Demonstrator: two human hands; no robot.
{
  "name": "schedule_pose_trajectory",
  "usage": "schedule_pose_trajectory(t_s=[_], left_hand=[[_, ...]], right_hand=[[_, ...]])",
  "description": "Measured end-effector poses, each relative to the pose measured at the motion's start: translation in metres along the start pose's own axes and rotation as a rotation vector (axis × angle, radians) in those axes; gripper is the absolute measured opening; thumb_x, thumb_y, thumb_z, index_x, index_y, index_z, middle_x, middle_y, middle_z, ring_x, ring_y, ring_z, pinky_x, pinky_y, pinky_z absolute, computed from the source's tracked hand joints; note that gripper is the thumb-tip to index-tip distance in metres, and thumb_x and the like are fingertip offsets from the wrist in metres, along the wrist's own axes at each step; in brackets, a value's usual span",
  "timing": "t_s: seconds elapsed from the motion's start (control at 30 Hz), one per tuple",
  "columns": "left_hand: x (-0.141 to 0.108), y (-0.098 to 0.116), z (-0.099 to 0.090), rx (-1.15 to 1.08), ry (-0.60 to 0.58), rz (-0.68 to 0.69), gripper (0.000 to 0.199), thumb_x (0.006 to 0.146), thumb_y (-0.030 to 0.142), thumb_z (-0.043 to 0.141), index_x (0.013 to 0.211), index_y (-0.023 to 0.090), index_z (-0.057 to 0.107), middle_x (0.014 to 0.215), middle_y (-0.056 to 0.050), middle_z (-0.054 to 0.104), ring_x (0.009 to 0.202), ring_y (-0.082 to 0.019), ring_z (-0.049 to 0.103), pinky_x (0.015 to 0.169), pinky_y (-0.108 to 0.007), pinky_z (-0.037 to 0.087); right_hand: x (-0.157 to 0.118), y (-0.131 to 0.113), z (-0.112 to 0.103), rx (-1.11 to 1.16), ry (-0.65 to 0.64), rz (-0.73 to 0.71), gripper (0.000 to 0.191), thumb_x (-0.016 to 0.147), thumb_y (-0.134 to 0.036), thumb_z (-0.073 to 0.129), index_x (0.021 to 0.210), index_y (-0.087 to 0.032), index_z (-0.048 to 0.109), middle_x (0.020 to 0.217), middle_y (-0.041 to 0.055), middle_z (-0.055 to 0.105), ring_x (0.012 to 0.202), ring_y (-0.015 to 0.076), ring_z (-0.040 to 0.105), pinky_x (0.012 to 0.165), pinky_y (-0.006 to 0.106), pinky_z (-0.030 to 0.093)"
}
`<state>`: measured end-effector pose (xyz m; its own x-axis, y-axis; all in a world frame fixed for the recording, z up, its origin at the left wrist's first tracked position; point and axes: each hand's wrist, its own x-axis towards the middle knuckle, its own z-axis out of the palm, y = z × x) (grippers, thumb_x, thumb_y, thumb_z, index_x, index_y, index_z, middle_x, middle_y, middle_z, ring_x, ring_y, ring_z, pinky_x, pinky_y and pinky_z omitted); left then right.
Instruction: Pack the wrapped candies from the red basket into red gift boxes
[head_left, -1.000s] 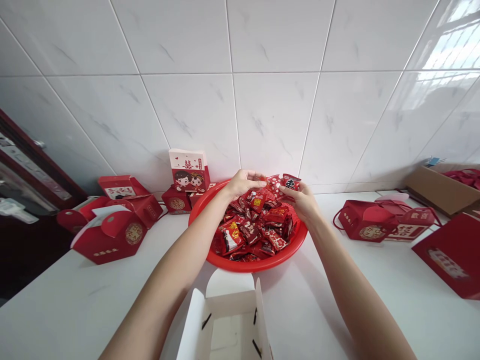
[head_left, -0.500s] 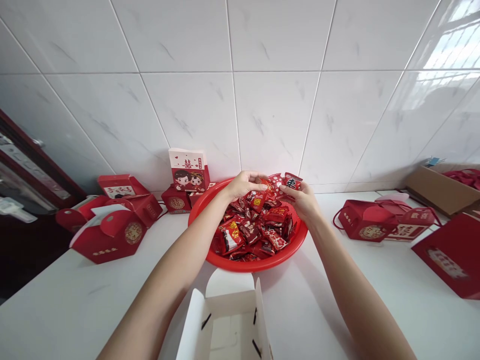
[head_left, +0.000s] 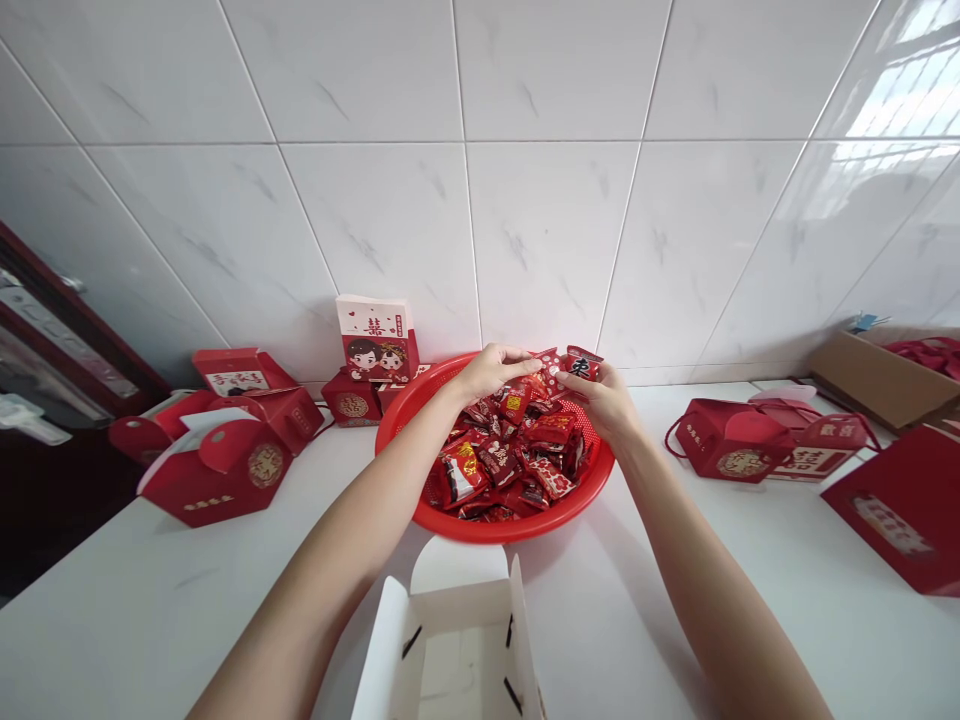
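A small red packet with white dots [head_left: 551, 368], in a glossy wrapper, is held above the far side of a round red plastic basket [head_left: 495, 530] by the person's two hands. The left hand [head_left: 491, 371] pinches its near edge between thumb and fingertips; the right hand [head_left: 606, 402] grips its other side, together with a dark-red packet [head_left: 583, 364] bearing one large black character outlined in white, apparently 枣. Inside the basket lies a heap of shiny wrapped packets [head_left: 517, 462], mostly red, several with yellow or white lettering too small to read. Just in front of the basket stands an uncovered white cardboard box [head_left: 377, 650] with raised flaps and dark slits. Behind the basket's left side, a pink-and-red printed carton [head_left: 379, 340] shows 囍 above two cartoon figures, resting on a small red box [head_left: 354, 405] with a round gold emblem. Farther left of the basket are red folded-card gift boxes [head_left: 225, 468], their gold lettering illegible. To its right, a red cord-handled box [head_left: 731, 440] carries another gold emblem, beside a red-and-white box [head_left: 829, 440] marked 囍. Beyond these sits a brown cardboard carton [head_left: 870, 378] holding red material.
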<state>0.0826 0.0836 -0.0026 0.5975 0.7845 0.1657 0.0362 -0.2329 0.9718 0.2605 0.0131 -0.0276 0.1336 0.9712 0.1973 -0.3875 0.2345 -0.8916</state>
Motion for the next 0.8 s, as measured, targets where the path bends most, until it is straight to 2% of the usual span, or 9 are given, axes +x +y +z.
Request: schedule_pose_trajectory(t_s=[0.13, 0.23, 0.37, 0.47, 0.6, 0.7, 0.8], left_hand=[[0.000, 0.002, 0.001, 0.048, 0.077, 0.094, 0.042, 0.066, 0.054, 0.086, 0.079, 0.014, 0.078, 0.080, -0.004, 0.076, 0.076, -0.017, 0.066, 0.076, -0.031, 0.050], [-0.001, 0.005, 0.002, -0.015, 0.117, 0.091, 0.041, 0.063, 0.051, 0.088, 0.080, 0.015, 0.078, 0.082, -0.005, 0.077, 0.076, -0.017, 0.066, 0.075, -0.032, 0.051], [-0.002, 0.008, 0.003, -0.145, 0.100, 0.003, 0.039, 0.058, 0.044, 0.092, 0.077, 0.014, 0.078, 0.076, -0.004, 0.075, 0.070, -0.015, 0.065, 0.073, -0.031, 0.051], [-0.003, 0.011, 0.002, -0.237, 0.046, -0.049, 0.034, 0.061, 0.040, 0.093, 0.076, 0.014, 0.076, 0.073, -0.002, 0.072, 0.068, -0.012, 0.063, 0.074, -0.030, 0.051], [-0.003, 0.014, 0.001, -0.288, 0.067, -0.082, 0.028, 0.069, 0.035, 0.091, 0.076, 0.014, 0.073, 0.076, -0.001, 0.071, 0.069, -0.011, 0.063, 0.077, -0.029, 0.053], [-0.003, 0.015, 0.000, -0.315, 0.083, -0.158, 0.029, 0.076, 0.039, 0.087, 0.083, 0.015, 0.073, 0.078, -0.001, 0.072, 0.065, -0.012, 0.066, 0.073, -0.030, 0.055], [-0.002, 0.016, -0.002, -0.308, 0.085, -0.308, 0.036, 0.081, 0.051, 0.081, 0.084, 0.016, 0.071, 0.074, -0.003, 0.072, 0.064, -0.017, 0.070, 0.072, -0.034, 0.057]], right_hand=[[-0.001, -0.004, 0.002, 0.003, -0.058, 0.040, 0.039, 0.052, -0.034, 0.095, 0.079, -0.017, 0.073, 0.077, 0.0013, 0.075, 0.067, 0.0153, 0.069, 0.065, 0.026, 0.059], [-0.003, -0.005, 0.004, -0.001, -0.087, 0.052, 0.040, 0.050, -0.033, 0.096, 0.080, -0.018, 0.075, 0.082, 0.0027, 0.078, 0.074, 0.0182, 0.072, 0.072, 0.030, 0.061], [-0.003, -0.004, 0.004, 0.001, -0.063, 0.012, 0.040, 0.047, -0.032, 0.097, 0.077, -0.019, 0.073, 0.080, 0.0017, 0.077, 0.073, 0.0186, 0.072, 0.071, 0.031, 0.062], [-0.003, -0.004, 0.003, -0.006, -0.066, -0.004, 0.039, 0.048, -0.032, 0.097, 0.076, -0.019, 0.072, 0.079, 0.0014, 0.076, 0.072, 0.0176, 0.071, 0.072, 0.030, 0.061], [-0.002, -0.004, 0.002, 0.002, -0.030, -0.039, 0.036, 0.050, -0.031, 0.096, 0.074, -0.019, 0.072, 0.077, 0.0012, 0.075, 0.069, 0.0157, 0.069, 0.070, 0.028, 0.059], [-0.001, -0.002, 0.002, -0.022, 0.003, -0.066, 0.033, 0.051, -0.030, 0.094, 0.071, -0.019, 0.070, 0.073, -0.0001, 0.072, 0.065, 0.0141, 0.066, 0.066, 0.027, 0.056], [-0.001, -0.001, 0.002, -0.105, 0.029, -0.126, 0.031, 0.055, -0.029, 0.089, 0.078, -0.021, 0.070, 0.075, -0.0013, 0.072, 0.067, 0.0150, 0.064, 0.066, 0.029, 0.054]])
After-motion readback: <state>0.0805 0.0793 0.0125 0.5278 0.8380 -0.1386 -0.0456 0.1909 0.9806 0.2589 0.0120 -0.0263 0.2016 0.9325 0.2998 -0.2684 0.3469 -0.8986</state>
